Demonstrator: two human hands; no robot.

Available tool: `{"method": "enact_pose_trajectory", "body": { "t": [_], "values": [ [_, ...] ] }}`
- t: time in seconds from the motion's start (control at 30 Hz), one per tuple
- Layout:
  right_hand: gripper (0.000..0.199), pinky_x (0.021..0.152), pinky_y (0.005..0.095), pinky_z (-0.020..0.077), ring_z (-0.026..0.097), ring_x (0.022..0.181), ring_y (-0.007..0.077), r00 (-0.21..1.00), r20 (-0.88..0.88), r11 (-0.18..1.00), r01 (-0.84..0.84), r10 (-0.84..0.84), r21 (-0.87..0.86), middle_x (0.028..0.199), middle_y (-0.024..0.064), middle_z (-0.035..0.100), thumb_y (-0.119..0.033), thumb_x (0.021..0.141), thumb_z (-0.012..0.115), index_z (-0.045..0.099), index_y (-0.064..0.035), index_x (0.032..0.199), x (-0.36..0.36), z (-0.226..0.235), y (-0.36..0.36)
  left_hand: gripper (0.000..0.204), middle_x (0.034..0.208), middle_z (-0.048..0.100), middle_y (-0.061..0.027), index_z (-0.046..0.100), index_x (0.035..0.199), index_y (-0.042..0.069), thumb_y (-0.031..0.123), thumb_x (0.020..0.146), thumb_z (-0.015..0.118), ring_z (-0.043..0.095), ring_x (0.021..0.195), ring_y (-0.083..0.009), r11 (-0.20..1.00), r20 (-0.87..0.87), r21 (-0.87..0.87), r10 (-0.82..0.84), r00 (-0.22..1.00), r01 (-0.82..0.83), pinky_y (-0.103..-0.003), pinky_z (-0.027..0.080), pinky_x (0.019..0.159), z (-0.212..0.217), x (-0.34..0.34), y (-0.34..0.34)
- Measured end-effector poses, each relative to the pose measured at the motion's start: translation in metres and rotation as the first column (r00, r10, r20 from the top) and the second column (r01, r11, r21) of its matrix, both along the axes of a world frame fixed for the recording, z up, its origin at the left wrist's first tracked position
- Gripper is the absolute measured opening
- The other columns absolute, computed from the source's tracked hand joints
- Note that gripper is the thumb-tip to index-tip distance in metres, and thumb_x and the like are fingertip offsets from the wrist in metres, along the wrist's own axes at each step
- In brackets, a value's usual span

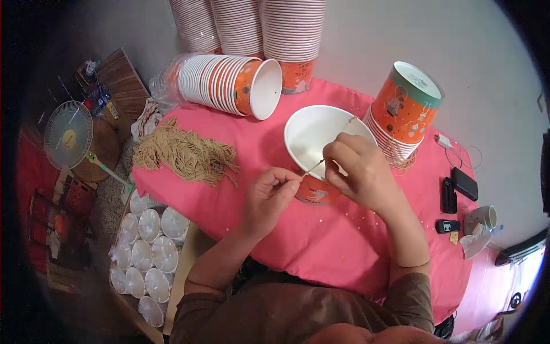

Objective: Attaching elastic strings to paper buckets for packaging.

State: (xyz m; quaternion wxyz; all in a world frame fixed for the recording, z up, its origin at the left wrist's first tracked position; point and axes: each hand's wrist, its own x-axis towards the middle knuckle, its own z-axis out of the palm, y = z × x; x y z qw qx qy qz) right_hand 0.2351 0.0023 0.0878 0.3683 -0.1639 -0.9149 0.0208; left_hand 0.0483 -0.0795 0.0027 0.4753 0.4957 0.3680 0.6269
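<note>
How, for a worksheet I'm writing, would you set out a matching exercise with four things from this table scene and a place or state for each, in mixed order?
Column 1
1. Heap of tan strings
2. Thin cord
3. Tub in front of the person
4. Top tub of the right-hand stack

Column 2
A. Mouth up, white inside
B. Lying on the left part of the pink cloth
C. Bottom up, green band round its base
D. Pinched between left hand and right hand

Pairs: 1-B, 2-D, 3-A, 4-C

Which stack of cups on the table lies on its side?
The stack behind the tan strings, its open mouth facing right; the back stacks and the right-hand stack stand vertically.
</note>
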Motion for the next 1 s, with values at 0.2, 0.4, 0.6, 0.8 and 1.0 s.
{"method": "enact_pose_trajectory", "body": {
  "t": [0.2,0.4,0.6,0.8,1.0],
  "values": [
    [0.023,0.062,0.0424,0.0454,0.056,0.070,0.0321,1.000,0.013,1.000,-0.016,0.016,0.002,0.075,0.0114,0.051,-0.005,0.069,0.066,0.052,-0.0038,0.087,0.002,-0.002,0.002,0.011,0.070,0.052,0.0006,0.058,0.099,0.001,0.004,0.091,0.051,0.039,0.050,-0.0044,0.984,0.069,-0.175,-0.014,0.998,0.026,-0.021,0.034,0.045,0.003,0.010,-0.005],
    [0.024,0.058,0.0379,0.0445,0.055,0.067,0.0274,0.999,0.004,0.998,-0.051,0.050,0.029,0.075,0.0088,0.051,0.001,0.067,0.068,0.054,-0.0041,0.086,0.003,0.003,-0.003,0.013,0.094,0.062,-0.0039,0.060,0.102,0.002,-0.001,0.089,0.058,0.055,0.077,-0.0069,0.936,-0.114,0.253,0.278,0.954,-0.243,-0.022,0.047,0.065,0.009,-0.002,0.001],
    [0.024,0.059,0.0384,0.0456,0.055,0.068,0.0282,0.996,0.039,0.995,-0.080,0.077,0.064,0.079,0.0095,0.052,-0.002,0.067,0.070,0.056,-0.0042,0.087,0.003,0.009,-0.016,0.020,0.091,0.063,-0.0072,0.063,0.089,0.004,-0.004,0.072,0.069,0.059,0.084,-0.0219,0.738,-0.457,0.657,0.555,0.695,-0.157,-0.033,0.047,0.075,0.041,0.008,0.016],
    [0.022,0.063,0.0379,0.0474,0.057,0.074,0.0285,0.990,0.124,0.995,-0.071,0.062,0.064,0.084,0.0104,0.055,-0.004,0.069,0.067,0.058,-0.0033,0.090,0.005,0.008,-0.018,0.017,0.088,0.063,-0.0070,0.059,0.084,0.005,-0.003,0.071,0.069,0.059,0.085,-0.0247,0.779,-0.487,0.617,0.489,0.723,-0.111,-0.038,0.044,0.079,0.037,0.005,0.017],
    [0.020,0.064,0.0368,0.0461,0.057,0.073,0.0256,0.989,-0.030,0.921,0.144,-0.143,0.363,0.079,0.0078,0.052,-0.011,0.073,0.061,0.056,-0.0048,0.091,0.024,0.023,-0.004,0.014,0.104,0.061,-0.0096,0.059,0.085,0.006,0.001,0.074,0.066,0.057,0.093,-0.0272,0.752,-0.577,0.643,0.601,0.553,-0.147,-0.043,0.041,0.090,0.026,-0.006,0.017]
  ]
}}
